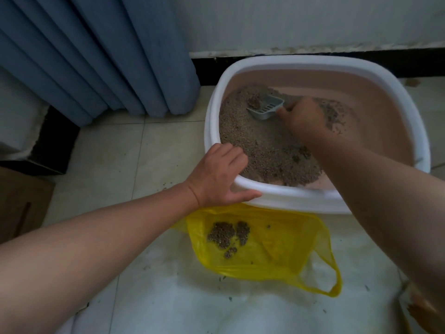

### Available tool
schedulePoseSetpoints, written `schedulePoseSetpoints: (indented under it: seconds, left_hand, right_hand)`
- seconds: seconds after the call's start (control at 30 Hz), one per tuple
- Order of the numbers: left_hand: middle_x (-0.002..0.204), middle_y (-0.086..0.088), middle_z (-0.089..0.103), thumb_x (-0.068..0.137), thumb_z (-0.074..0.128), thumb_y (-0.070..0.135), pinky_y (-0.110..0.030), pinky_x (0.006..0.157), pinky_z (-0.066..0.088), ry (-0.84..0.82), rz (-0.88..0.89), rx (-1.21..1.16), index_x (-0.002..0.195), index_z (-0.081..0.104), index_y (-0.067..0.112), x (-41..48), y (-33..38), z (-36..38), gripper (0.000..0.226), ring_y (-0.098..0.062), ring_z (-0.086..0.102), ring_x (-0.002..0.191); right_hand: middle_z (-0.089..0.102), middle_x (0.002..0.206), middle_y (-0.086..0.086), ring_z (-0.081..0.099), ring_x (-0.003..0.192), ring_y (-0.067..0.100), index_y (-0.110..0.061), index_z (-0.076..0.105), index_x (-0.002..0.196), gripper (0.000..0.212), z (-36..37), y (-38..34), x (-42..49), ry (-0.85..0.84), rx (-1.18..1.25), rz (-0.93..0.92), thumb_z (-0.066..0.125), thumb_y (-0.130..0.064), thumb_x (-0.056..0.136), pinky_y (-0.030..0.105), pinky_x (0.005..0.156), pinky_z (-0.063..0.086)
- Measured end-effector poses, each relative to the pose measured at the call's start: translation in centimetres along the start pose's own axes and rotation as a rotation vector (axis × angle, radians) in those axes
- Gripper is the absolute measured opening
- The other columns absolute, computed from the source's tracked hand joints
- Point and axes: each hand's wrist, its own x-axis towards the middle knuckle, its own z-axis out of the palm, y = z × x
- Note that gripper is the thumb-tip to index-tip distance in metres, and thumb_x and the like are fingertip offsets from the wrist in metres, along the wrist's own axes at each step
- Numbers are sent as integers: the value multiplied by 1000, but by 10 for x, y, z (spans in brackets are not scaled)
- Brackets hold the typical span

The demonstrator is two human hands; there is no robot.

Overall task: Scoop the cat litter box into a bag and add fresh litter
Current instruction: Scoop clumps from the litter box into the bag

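A pink litter box with a white rim point(284, 192) stands on the floor against the wall, holding grey litter point(262, 145) piled toward its left side. My right hand point(302, 116) grips the handle of a pale grey slotted scoop point(267, 106), which lies in the litter with a brown clump at its front edge. My left hand point(216, 177) rests on the box's near-left rim, fingers curled over it. A yellow plastic bag point(277, 247) lies open on the floor in front of the box, with dark litter clumps point(227, 235) inside.
Blue curtains point(96, 56) hang at the left, reaching the tiled floor point(115, 153). A cardboard box point(21, 203) sits at the far left. Stray litter grains dot the tiles around the bag. A black baseboard point(397, 62) runs behind the litter box.
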Motion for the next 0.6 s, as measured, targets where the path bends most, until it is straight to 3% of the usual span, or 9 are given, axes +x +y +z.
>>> schedulePoseSetpoints:
  seconds: [0.1,0.27,0.43,0.6]
  left_hand:
    - [80,-6,46,85,66,62,-39,71,36,-1,-2,1,79,49,11,2,0,0,55,-24,42,74]
    - [80,-7,47,85,64,63,-40,70,38,5,-5,14,79,50,10,5,-1,4,56,-25,43,74]
    - [79,-8,47,86,62,63,-40,69,38,11,6,22,80,50,10,6,-2,3,55,-25,43,73]
    - [79,-7,48,87,60,64,-40,70,38,4,9,34,80,50,10,5,-2,4,56,-25,43,74]
  right_hand:
    - [69,78,9,65,69,27,-12,73,102,41,7,-6,1,-12,28,-4,60,-49,91,41,64,58]
    - [66,79,7,63,72,26,-12,73,103,36,29,-15,-8,-7,115,-16,56,-43,95,32,60,43]
    - [69,103,12,65,93,33,-13,63,115,39,42,-26,-18,-29,136,-51,47,-44,99,38,75,50]
    - [70,106,7,64,91,28,-18,64,120,37,33,-16,-31,37,149,-117,43,-42,101,35,74,47]
